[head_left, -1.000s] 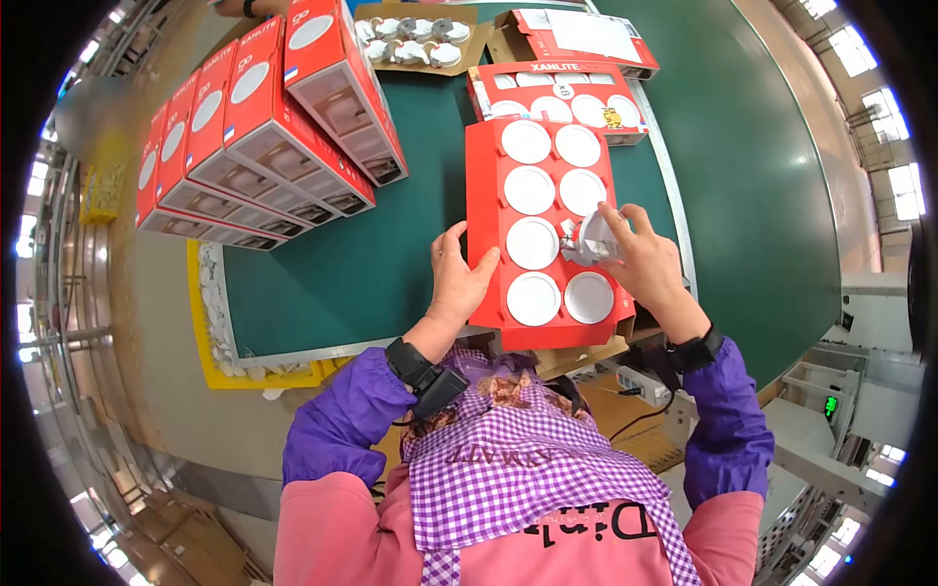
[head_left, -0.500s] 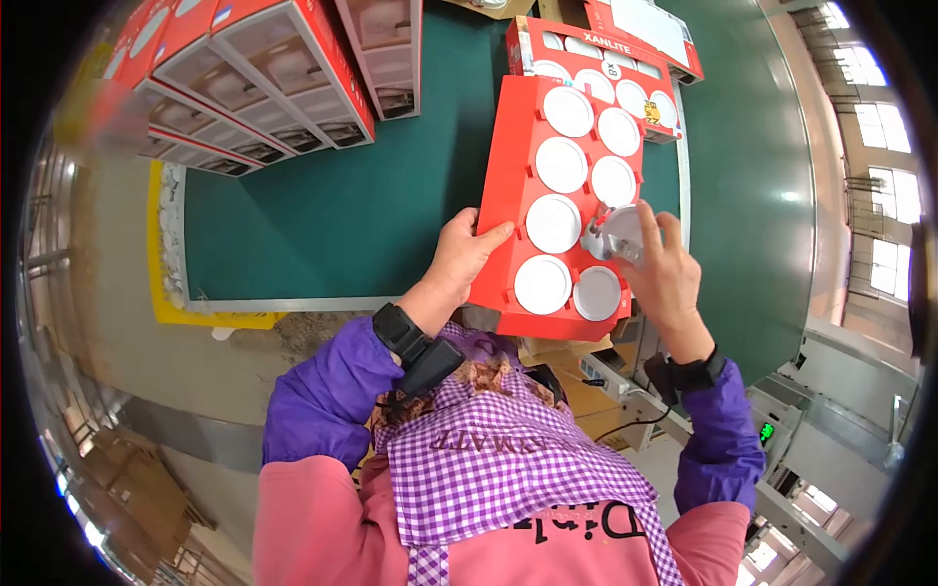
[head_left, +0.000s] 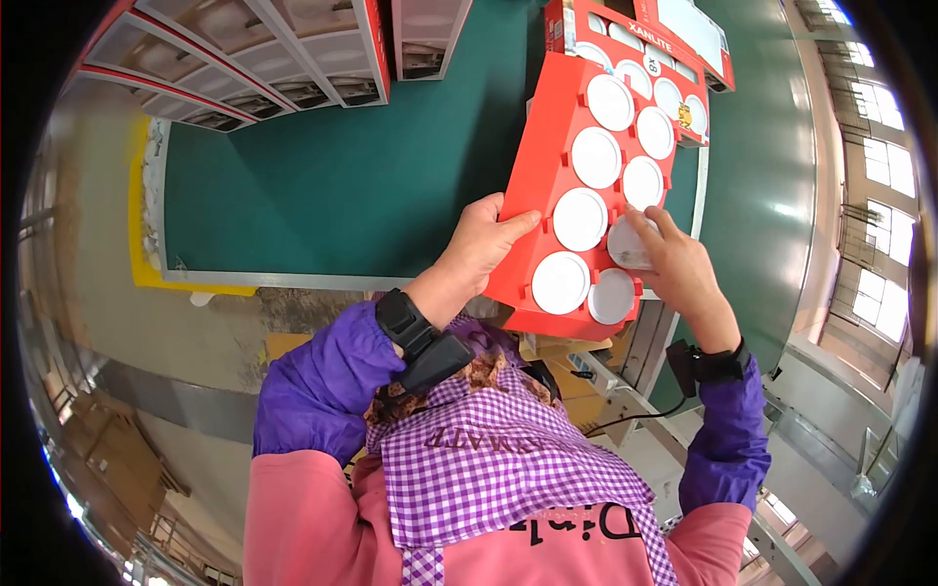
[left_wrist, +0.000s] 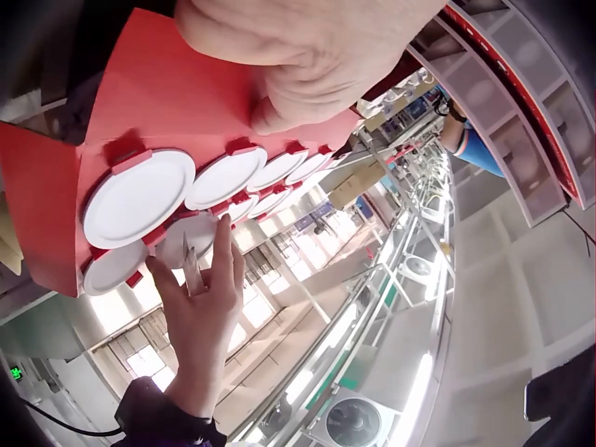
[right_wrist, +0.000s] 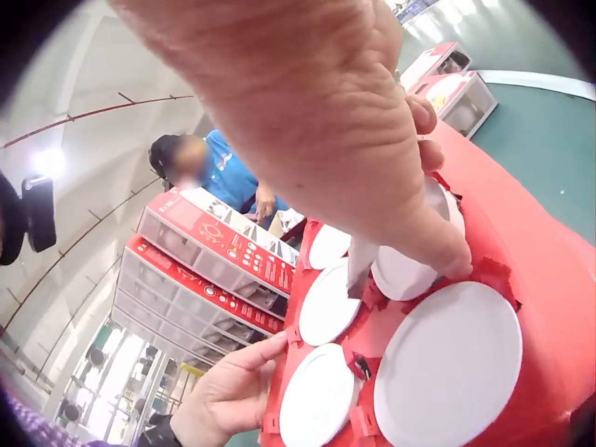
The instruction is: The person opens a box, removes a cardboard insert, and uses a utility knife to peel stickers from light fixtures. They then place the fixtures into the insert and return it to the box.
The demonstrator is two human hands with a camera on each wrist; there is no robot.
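A red cardboard tray point(head_left: 535, 176) with two rows of white round light discs, several in all, is held tilted over the front of the green table in the head view. My left hand point(head_left: 476, 249) grips its left edge, the thumb lying on the red face. My right hand point(head_left: 689, 273) is at the right row, fingers on a round white light point(head_left: 627, 244) between two seated discs. In the left wrist view, the thumb and fingers of the right hand point(left_wrist: 200, 312) pinch around that light. The tray's underside is hidden.
Printed red-and-white boxes point(head_left: 293, 49) stand in a row at the upper left. A red XANLITE box point(head_left: 611, 39) lies behind the tray on the green table point(head_left: 322, 195). A yellow bin point(head_left: 147, 264) is beyond the table's left edge. Another person in blue point(right_wrist: 233, 172) is behind the boxes.
The light in my right hand has gone from tilted, its metal back showing, to lying level with the neighbouring discs. Tray and hands appear further right as the head view has shifted.
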